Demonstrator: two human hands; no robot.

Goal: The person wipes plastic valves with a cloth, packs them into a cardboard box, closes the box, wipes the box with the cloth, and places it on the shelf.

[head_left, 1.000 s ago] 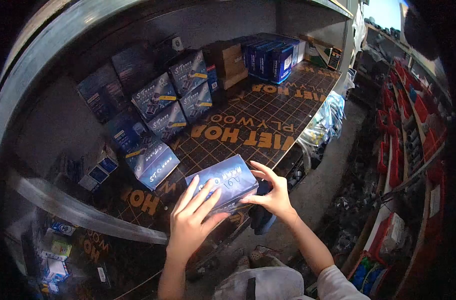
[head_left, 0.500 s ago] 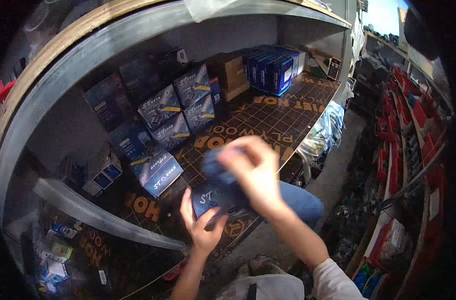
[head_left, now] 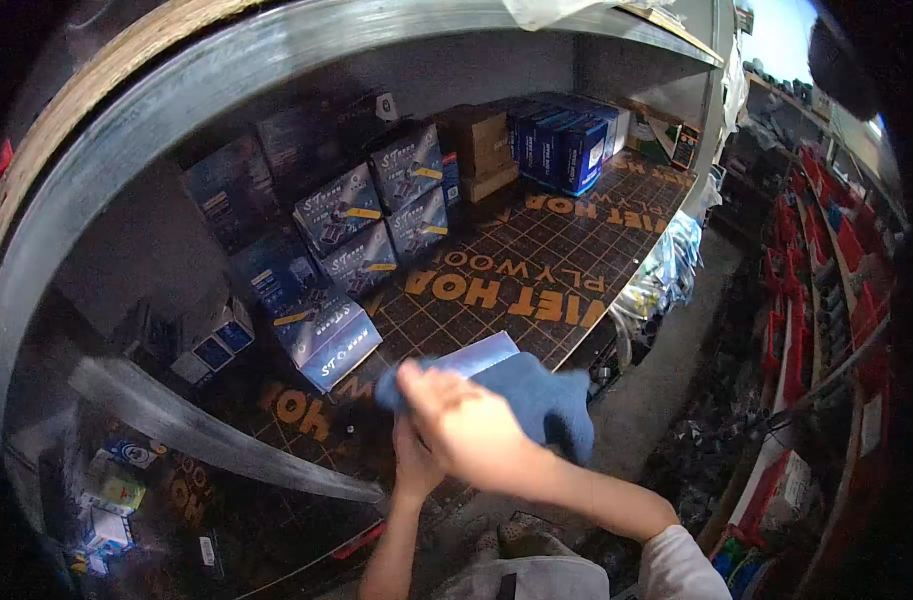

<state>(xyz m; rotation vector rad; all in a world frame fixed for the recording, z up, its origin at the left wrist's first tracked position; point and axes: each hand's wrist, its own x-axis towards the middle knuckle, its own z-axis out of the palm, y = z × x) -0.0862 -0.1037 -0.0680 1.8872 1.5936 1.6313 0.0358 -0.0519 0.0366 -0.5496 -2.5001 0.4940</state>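
My right hand [head_left: 468,428] is closed on a blue cloth [head_left: 544,395], which lies across a dark blue cardboard box [head_left: 481,352]. The cloth hides most of the box; a pale upper strip shows beyond it. Below and behind my right hand, my left hand [head_left: 414,465] is at the near left side of the box, gripping it, though its fingers are largely covered. A similar box [head_left: 341,345] marked "ST" lies on the plywood shelf [head_left: 516,255] just to the left.
Stacked blue boxes [head_left: 386,195] stand farther back on the shelf, beside brown cartons [head_left: 478,145] and brighter blue boxes [head_left: 571,150]. A metal bar [head_left: 216,430] curves along the near left. Racks with red bins [head_left: 788,285] line the right side past the aisle.
My right hand has moved down and left with the cloth, from above the box onto it. The cloth now covers the printed face, and my left hand's fingers have become mostly hidden.
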